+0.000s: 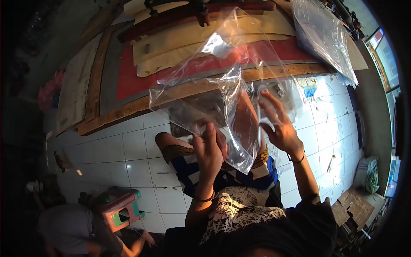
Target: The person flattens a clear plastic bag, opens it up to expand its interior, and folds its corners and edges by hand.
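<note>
A crumpled, see-through plastic sheet (192, 92) hangs over my lap and reaches up across the table edge; whether it is a single sheet or a bag I cannot tell. My left hand (209, 147) is closed on its lower edge, thumb up and fingers curled. To the right, my right hand (280, 128) has its fingers spread against the plastic, with the fingertips partly behind it. Folds and glare blur the middle of the plastic.
Before me stands a wooden-framed table (128, 112) with brown paper (171, 51) over a red surface (126, 70). A stack of clear plastic sheets (327, 36) lies at its right end. Lower left, a person (68, 229) bends near a red-green stool (122, 210).
</note>
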Tool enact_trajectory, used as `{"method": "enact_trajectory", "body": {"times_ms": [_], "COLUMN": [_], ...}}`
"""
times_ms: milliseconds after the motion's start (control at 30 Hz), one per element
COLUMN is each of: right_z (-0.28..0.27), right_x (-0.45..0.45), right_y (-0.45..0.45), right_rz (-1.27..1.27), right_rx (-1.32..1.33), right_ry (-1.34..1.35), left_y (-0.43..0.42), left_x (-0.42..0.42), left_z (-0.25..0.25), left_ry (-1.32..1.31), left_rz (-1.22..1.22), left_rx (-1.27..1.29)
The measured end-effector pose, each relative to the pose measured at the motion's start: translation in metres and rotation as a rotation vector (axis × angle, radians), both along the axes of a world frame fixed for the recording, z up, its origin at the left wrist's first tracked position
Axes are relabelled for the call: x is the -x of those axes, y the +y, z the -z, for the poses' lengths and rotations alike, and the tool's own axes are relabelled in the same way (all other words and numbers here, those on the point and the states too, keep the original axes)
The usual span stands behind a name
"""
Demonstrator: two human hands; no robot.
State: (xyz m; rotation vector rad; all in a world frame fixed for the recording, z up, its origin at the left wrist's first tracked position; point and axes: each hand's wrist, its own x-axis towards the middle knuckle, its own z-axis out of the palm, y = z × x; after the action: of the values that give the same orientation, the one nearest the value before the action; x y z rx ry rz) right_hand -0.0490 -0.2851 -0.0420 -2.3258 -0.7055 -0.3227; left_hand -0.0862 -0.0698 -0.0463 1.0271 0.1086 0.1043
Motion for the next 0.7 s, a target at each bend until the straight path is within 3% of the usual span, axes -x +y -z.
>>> {"method": "enact_trajectory", "body": {"times_ms": [33,133,200,333,400,467,533,633,700], "right_z": [0.004,0.006,-0.015,-0.014,-0.016,-0.02,-0.02,-0.015,-0.024], "right_x": [-0.009,-0.002,0.009,-0.011,-0.021,-0.034,-0.041,-0.049,-0.052], "right_y": [-0.007,0.017,0.013,0.02,0.028,0.034,0.04,0.044,0.043], "right_rz": [-0.047,-0.325,-0.227,-0.193,-0.23,-0.149,-0.031,0.107,0.01], "right_rx": [-0.033,-1.206,-1.42,-0.825,-0.833,-0.292,-0.037,-0.083,0.126], "right_ry": [0.015,0.243,0.521,0.932,1.061,0.31,-0.081,-0.116,-0.191], "left_y": [0.003,0.013,0.017,0.011,0.011,0.014,0.017,0.021,0.022], "left_x": [-0.001,-0.007,-0.004,-0.004,-0.004,-0.004,-0.004,-0.006,-0.006], "left_z": [-0.001,-0.001,0.006,0.021,0.02,0.018,0.018,0.019,0.021], "left_ry": [-0.008,0.012,0.036,-0.027,-0.061,-0.052,-0.049,-0.075,-0.084], "left_rz": [-0.011,-0.028,-0.015,0.105,0.129,0.149,0.149,0.178,0.199], "left_rx": [0.019,-0.012,-0.053,-0.081,-0.106,-0.058,-0.006,0.008,0.003]}}
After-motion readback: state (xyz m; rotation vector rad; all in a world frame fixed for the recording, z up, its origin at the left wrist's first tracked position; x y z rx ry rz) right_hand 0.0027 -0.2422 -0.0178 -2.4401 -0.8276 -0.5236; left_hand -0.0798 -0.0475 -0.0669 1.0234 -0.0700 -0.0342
